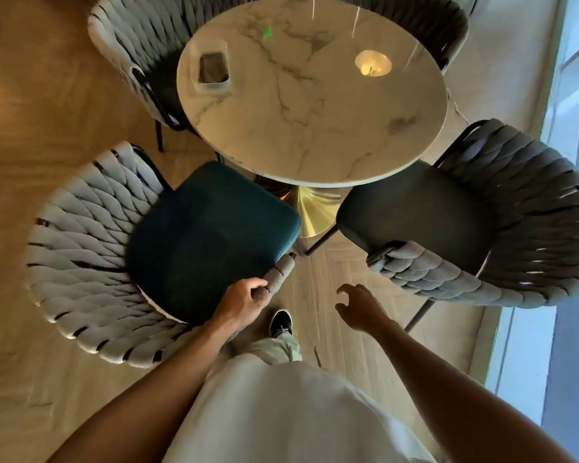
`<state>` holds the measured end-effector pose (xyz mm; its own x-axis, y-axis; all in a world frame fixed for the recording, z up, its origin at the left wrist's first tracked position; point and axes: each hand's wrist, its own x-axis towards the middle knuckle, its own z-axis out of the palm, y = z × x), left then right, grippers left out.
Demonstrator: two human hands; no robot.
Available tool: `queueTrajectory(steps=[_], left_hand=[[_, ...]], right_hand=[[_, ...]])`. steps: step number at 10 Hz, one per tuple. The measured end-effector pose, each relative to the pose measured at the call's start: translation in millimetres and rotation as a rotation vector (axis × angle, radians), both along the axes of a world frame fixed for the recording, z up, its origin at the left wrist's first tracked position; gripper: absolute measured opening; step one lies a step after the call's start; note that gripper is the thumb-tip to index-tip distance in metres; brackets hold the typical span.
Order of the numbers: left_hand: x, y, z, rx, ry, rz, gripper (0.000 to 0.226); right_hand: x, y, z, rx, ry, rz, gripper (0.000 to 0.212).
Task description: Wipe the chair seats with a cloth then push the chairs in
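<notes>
left grip [244, 297] curls round woven arm end [280, 274] of teal-seat chair [211, 235]; right grip [360, 307] loosely curled, empty, just beside it, near grey chair [448, 228]; marble desk [315, 105] beyond.

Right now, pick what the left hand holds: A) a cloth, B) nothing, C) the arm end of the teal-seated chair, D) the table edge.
C: the left hand grips the woven arm end of the teal-seated chair; no cloth is in view.
</notes>
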<state>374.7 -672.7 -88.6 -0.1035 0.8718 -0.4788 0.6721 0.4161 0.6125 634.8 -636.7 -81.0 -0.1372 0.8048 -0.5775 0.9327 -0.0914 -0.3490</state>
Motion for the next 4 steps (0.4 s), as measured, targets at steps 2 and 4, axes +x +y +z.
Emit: queueTrajectory(steps=[2,4], left_hand=[[-25.1,-80.9,4.1,0.076,0.249,-0.226,0.038],[-65.9,-170.9,21.9,0.105,0.262,-0.122,0.035]], right_hand=[[-20.8,-69.3,10.4,0.086,-0.059,0.171,0.040],[-77.4,-136.4,20.7,0.071,0.035,0.343,0.040]])
